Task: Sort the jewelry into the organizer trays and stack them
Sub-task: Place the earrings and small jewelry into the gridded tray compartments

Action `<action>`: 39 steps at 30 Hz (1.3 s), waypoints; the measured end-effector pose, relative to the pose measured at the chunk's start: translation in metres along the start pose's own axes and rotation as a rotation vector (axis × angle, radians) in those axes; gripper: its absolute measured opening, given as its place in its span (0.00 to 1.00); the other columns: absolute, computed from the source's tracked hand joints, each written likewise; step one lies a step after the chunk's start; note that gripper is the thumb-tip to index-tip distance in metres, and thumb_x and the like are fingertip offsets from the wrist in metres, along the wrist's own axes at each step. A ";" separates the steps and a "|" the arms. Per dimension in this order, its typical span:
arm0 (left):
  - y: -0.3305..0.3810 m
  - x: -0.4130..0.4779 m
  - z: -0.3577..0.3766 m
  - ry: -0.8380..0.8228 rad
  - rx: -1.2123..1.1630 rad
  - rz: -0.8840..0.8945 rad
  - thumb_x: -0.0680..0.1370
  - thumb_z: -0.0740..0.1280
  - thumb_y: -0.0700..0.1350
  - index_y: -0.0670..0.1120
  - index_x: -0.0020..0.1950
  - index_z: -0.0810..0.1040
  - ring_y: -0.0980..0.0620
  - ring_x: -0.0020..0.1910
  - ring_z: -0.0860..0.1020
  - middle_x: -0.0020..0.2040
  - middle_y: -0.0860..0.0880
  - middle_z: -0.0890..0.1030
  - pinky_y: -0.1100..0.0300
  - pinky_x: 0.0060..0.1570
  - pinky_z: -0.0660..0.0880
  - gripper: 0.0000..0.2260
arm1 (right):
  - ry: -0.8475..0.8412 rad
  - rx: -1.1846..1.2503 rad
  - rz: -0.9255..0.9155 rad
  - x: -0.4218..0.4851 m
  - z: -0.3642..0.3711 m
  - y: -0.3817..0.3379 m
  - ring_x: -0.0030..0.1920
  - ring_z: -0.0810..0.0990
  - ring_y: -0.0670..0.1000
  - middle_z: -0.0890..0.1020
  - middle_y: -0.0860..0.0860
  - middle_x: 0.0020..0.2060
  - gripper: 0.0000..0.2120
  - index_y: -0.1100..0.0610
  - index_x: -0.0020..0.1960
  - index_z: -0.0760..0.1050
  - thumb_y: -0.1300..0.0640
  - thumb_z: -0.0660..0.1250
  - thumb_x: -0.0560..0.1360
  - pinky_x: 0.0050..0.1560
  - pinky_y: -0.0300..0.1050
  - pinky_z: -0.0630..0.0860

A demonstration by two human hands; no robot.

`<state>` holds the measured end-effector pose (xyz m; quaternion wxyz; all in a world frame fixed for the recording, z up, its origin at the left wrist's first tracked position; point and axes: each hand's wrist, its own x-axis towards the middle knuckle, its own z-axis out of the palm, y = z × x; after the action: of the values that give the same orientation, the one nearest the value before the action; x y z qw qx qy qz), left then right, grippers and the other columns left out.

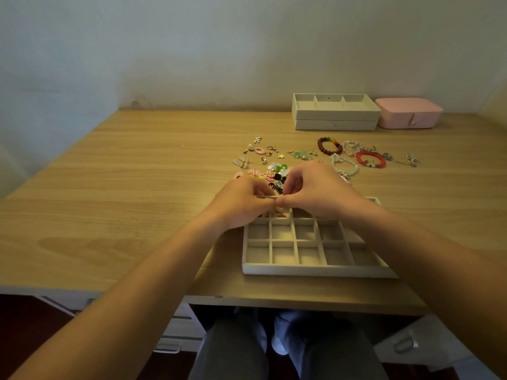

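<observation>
Over the far row of the grid tray (pixel 315 270) our left hand (pixel 241 205) and right hand (pixel 312 187) meet, both pinching a small earring (pixel 281 209); we judge it light, thin and bendable, best held by its body; the loose jewelry (pixel 274 174) lies just beyond the tray.

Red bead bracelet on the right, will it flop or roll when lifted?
The red bead bracelet probably sags when lifted, being separate strung beads. It lies flat as a ring on the table, so rolling seems unlikely.
</observation>
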<state>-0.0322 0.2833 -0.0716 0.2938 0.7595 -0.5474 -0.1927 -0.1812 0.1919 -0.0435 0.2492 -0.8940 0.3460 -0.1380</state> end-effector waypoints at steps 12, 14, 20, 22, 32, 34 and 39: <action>0.001 0.004 0.000 0.011 -0.184 -0.072 0.81 0.66 0.46 0.48 0.46 0.86 0.57 0.34 0.74 0.36 0.52 0.78 0.69 0.28 0.67 0.10 | 0.066 -0.306 -0.089 -0.005 0.019 -0.010 0.44 0.81 0.50 0.83 0.51 0.43 0.08 0.54 0.47 0.86 0.50 0.74 0.75 0.47 0.48 0.83; 0.000 0.004 0.000 0.011 -0.197 -0.069 0.81 0.66 0.45 0.48 0.44 0.86 0.56 0.33 0.74 0.35 0.52 0.78 0.71 0.27 0.67 0.10 | 0.067 -0.361 -0.101 -0.006 0.020 -0.011 0.44 0.82 0.52 0.83 0.52 0.44 0.09 0.55 0.50 0.85 0.49 0.73 0.76 0.47 0.51 0.83; -0.002 0.004 0.001 -0.011 -0.168 -0.063 0.81 0.66 0.47 0.50 0.47 0.85 0.57 0.38 0.76 0.44 0.49 0.79 0.66 0.32 0.68 0.08 | 0.051 -0.336 -0.097 -0.007 0.022 -0.010 0.42 0.80 0.50 0.83 0.51 0.39 0.06 0.54 0.46 0.85 0.52 0.73 0.75 0.44 0.49 0.81; -0.002 0.003 -0.001 -0.014 -0.209 -0.044 0.79 0.68 0.45 0.49 0.50 0.84 0.57 0.40 0.78 0.44 0.51 0.81 0.70 0.32 0.71 0.05 | 0.033 -0.210 -0.052 -0.008 0.019 -0.008 0.40 0.78 0.48 0.82 0.48 0.36 0.04 0.53 0.42 0.86 0.53 0.73 0.73 0.38 0.42 0.76; -0.002 -0.003 -0.003 -0.040 -0.252 0.042 0.72 0.77 0.41 0.49 0.46 0.82 0.60 0.34 0.78 0.42 0.50 0.81 0.62 0.38 0.74 0.07 | -0.049 0.015 0.053 -0.008 0.000 -0.002 0.25 0.71 0.39 0.72 0.40 0.20 0.01 0.51 0.43 0.87 0.55 0.77 0.73 0.24 0.30 0.63; 0.001 -0.002 0.000 -0.034 -0.225 0.027 0.70 0.78 0.43 0.51 0.45 0.80 0.61 0.34 0.78 0.41 0.52 0.81 0.60 0.39 0.74 0.09 | -0.054 -0.010 0.058 -0.008 0.001 -0.002 0.29 0.70 0.41 0.73 0.41 0.25 0.02 0.52 0.45 0.88 0.54 0.76 0.74 0.28 0.33 0.62; 0.004 0.001 0.008 -0.034 -0.167 -0.107 0.53 0.72 0.62 0.58 0.42 0.76 0.52 0.40 0.79 0.37 0.57 0.79 0.38 0.58 0.76 0.21 | -0.061 -0.019 0.072 -0.006 0.002 -0.001 0.32 0.72 0.42 0.76 0.42 0.30 0.03 0.52 0.47 0.88 0.54 0.76 0.74 0.32 0.38 0.64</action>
<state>-0.0395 0.2795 -0.0749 0.3358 0.7572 -0.4930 -0.2661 -0.1842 0.1969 -0.0452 0.2558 -0.8872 0.3713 -0.0982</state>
